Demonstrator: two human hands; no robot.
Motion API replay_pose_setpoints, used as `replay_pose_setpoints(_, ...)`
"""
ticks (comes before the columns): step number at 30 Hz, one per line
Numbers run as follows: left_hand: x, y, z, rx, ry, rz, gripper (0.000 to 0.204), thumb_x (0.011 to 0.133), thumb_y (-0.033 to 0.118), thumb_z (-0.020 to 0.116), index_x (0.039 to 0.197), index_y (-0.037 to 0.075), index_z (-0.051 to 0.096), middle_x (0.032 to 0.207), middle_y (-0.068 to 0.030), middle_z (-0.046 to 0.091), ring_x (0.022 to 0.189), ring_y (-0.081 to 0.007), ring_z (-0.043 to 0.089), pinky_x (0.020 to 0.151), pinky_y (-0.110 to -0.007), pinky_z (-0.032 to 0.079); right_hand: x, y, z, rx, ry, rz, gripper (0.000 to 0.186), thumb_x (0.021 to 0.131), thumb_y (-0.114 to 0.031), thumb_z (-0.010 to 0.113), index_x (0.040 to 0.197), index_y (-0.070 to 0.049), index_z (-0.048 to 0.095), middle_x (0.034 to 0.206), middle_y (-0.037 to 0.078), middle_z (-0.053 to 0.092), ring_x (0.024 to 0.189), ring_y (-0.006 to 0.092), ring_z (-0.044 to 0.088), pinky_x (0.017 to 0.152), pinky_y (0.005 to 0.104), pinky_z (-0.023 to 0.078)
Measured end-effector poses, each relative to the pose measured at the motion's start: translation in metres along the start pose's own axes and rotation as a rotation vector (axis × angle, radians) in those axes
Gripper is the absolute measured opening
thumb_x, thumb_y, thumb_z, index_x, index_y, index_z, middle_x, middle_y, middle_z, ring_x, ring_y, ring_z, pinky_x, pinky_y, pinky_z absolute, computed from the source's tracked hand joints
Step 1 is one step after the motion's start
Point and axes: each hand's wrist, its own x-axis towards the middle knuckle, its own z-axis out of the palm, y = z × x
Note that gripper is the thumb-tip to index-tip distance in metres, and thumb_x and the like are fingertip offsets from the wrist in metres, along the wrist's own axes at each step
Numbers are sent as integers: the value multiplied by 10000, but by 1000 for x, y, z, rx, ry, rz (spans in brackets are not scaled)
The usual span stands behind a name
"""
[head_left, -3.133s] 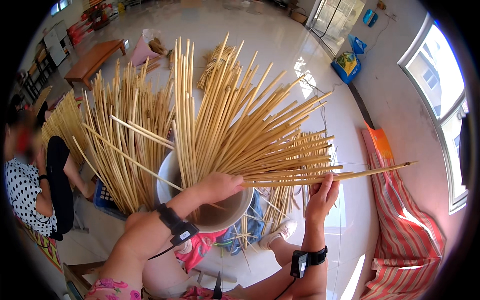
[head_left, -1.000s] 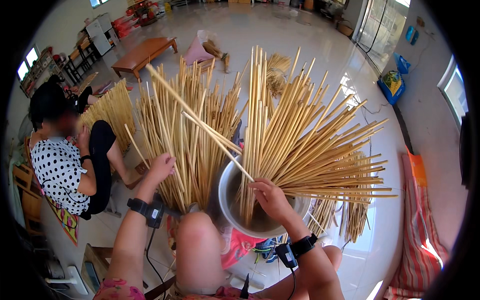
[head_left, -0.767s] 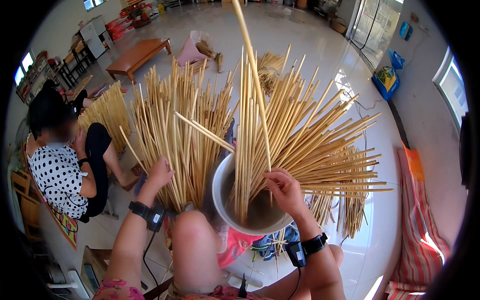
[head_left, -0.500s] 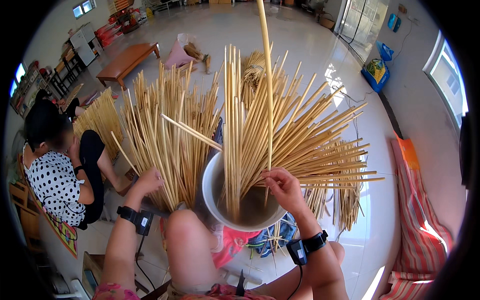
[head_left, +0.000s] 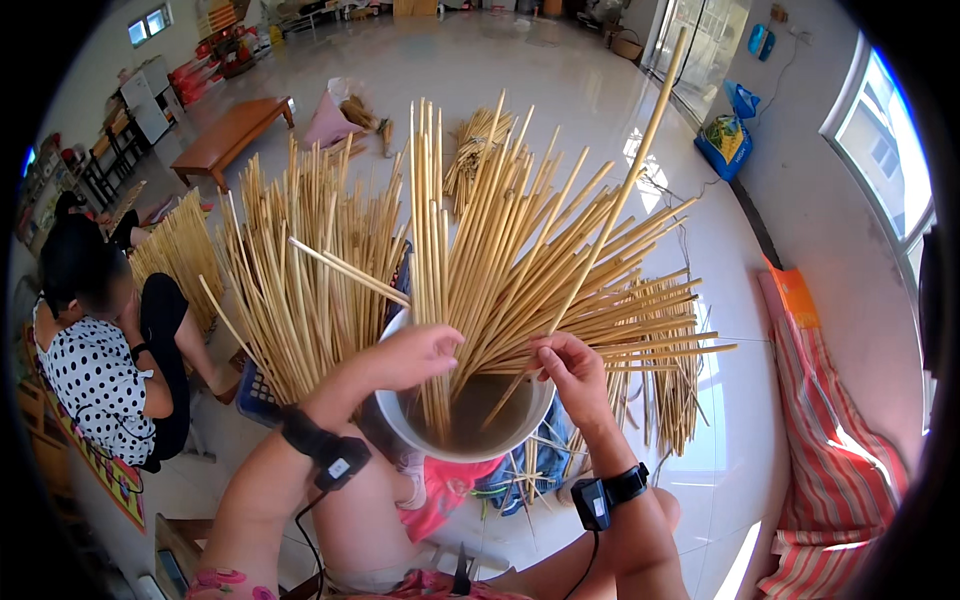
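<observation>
A long tan plant stalk [head_left: 622, 196] slants across the white bucket [head_left: 541, 412], its lower end down inside and its top leaning to the right. My right hand [head_left: 572, 368], at the bucket's right side, pinches this stalk between thumb and fingers. Many similar stalks [head_left: 500, 250] stand and fan out in the bucket, where murky water shows. My left hand [head_left: 425, 355] hovers above the left rim beside an upright cluster of stalks [head_left: 430, 270]; its fingers are loosely bent and apart, with nothing visible in them.
More stalks [head_left: 310, 270] stand packed left of the bucket in a blue crate [head_left: 262, 392]. Further stalks [head_left: 675, 380] lie to the right. A person in a dotted top [head_left: 90, 370] sits at the left. A low wooden table [head_left: 232, 138] stands farther back.
My left hand has moved right, from beside the left stalks to above the bucket. The stalk in my right hand has tipped from nearly upright to leaning right. The view has shifted slightly.
</observation>
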Motion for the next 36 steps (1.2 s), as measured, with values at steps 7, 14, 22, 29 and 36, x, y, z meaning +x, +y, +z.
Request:
replay_pose_setpoints(7,44,6,90,-76,-138,-17,189,895,146,580,1042,27,573,815,-70,624,641,-141,605,606,-280,491,1,-14,-18,88,63,-27,150,905,-87,604,1034,-24,561,1118,121,609,796,103,622,639,220,484)
replay_pose_setpoints(14,47,-42,110,-5,-131,46,172,882,118,571,1022,35,628,821,-109,656,713,-208,633,671,-324,492,-9,-33,-44,-211,441,-279,262,902,-94,603,983,-53,357,941,99,556,595,101,535,517,212,444)
replay_pose_setpoints(22,57,-70,137,66,-234,127,203,852,139,580,1025,59,649,937,-149,665,880,-341,619,780,-390,475,-24,-32,-59,-342,632,-222,168,952,-165,548,912,-40,442,647,-21,493,547,20,412,482,170,310)
replay_pose_setpoints(29,60,-77,138,133,-191,-3,164,865,165,567,960,63,654,913,-155,659,872,-342,615,771,-405,470,-40,-55,-55,-329,370,155,381,959,-291,536,717,3,544,492,-7,480,374,57,418,355,219,320)
replay_pose_setpoints(36,67,-76,141,94,-261,62,176,872,193,559,967,80,655,924,-156,656,890,-355,609,777,-409,468,-46,-53,-61,-457,427,130,322,964,-263,525,774,-3,541,504,13,486,385,73,442,362,210,333)
